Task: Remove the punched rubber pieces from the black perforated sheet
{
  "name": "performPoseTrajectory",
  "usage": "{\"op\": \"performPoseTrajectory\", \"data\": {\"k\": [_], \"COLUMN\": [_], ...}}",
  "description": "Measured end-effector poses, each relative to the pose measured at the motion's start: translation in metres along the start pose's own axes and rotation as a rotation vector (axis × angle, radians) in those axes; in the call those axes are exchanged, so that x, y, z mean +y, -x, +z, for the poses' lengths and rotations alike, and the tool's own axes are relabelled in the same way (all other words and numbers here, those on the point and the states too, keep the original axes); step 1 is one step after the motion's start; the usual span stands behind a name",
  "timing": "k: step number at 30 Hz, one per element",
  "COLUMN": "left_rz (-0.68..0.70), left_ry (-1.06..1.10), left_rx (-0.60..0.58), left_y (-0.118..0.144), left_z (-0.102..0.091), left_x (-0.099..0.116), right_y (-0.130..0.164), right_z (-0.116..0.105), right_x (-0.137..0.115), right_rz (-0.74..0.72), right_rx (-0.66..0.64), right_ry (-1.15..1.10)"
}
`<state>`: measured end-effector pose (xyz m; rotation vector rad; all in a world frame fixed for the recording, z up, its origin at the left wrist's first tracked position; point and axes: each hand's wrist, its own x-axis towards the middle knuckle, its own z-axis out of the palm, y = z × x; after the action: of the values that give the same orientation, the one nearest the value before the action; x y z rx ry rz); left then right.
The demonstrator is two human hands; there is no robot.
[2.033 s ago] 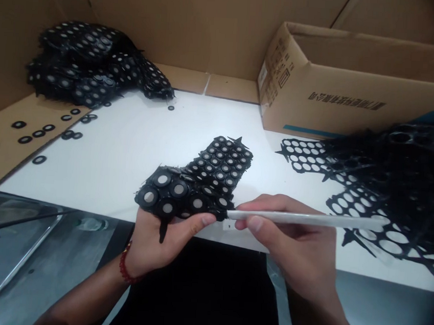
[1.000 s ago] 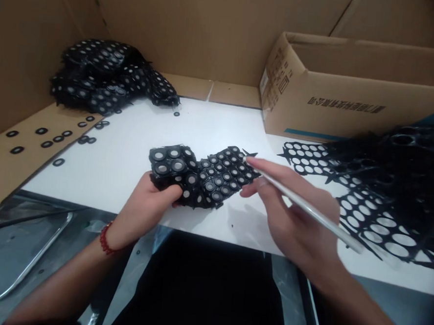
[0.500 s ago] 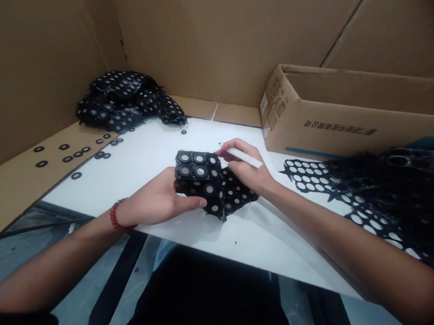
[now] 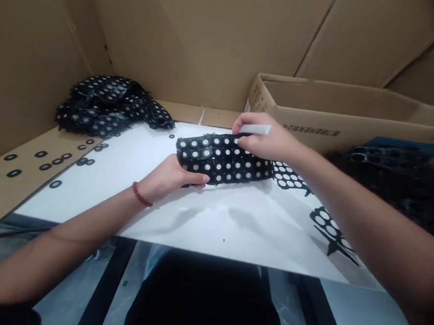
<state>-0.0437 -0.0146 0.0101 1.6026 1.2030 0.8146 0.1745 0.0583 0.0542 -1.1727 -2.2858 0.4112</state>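
Both hands are on a black rubber sheet [image 4: 224, 159] studded with small round pieces that have pale centres. It is held just above the white bench [image 4: 206, 216], near the middle. Left hand [image 4: 170, 179] pinches the sheet's near left edge, thumb on the underside and fingers wrapped behind. Right hand [image 4: 266, 141] presses down on the far right part of the sheet with its fingertips while also keeping a thin white stick [image 4: 255, 129] clamped between the fingers, the stick lying level and pointing right.

By the look of it, the step in hand is spreading and steadying the sheet so the stick can work on the round pieces; the next move would call for bringing the stick's tip to one piece while the left hand keeps the sheet taut.

On the bench's left rear lies a heap of similar filled sheets [image 4: 108, 104], with loose black rings [image 4: 57, 161] scattered on the cardboard beside it. Emptied sheets with open holes [image 4: 330, 228] lie at the right, partly under the right forearm. An open cardboard box [image 4: 352, 119] stands behind them, and cardboard walls [image 4: 195, 38] close in the workspace.
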Motion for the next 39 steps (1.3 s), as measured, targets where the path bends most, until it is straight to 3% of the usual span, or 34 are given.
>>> {"op": "performPoseTrajectory", "data": {"k": [3, 5, 8, 11, 15, 25, 39], "left_rz": [-0.095, -0.091, 0.002, 0.03, 0.082, 0.066, 0.124], "left_ry": [-0.109, -0.219, -0.249, -0.192, -0.184, -0.225, -0.214], "left_rx": [0.093, 0.017, -0.081, -0.082, -0.083, 0.008, 0.008], "left_y": [-0.022, -0.036, -0.047, -0.048, -0.045, -0.04, -0.039], "left_z": [0.003, -0.001, -0.007, -0.009, -0.009, -0.007, -0.006], "left_x": [-0.016, -0.023, -0.027, -0.03, -0.036, -0.038, -0.041], "right_y": [0.01, 0.025, 0.049, 0.063, 0.065, 0.068, 0.068], "right_z": [0.023, 0.04, 0.058, 0.068, 0.075, 0.071, 0.076], "right_x": [0.017, 0.022, 0.016, 0.009, 0.013, 0.006, 0.001], "right_rz": [-0.075, -0.134, 0.004, 0.276, 0.367, 0.346, 0.359], "right_rx": [0.078, 0.183, 0.245, 0.14, 0.047, 0.005, 0.014], "right_ry": [0.258, 0.195, -0.274, -0.717, -1.011, -0.785, -0.65]}}
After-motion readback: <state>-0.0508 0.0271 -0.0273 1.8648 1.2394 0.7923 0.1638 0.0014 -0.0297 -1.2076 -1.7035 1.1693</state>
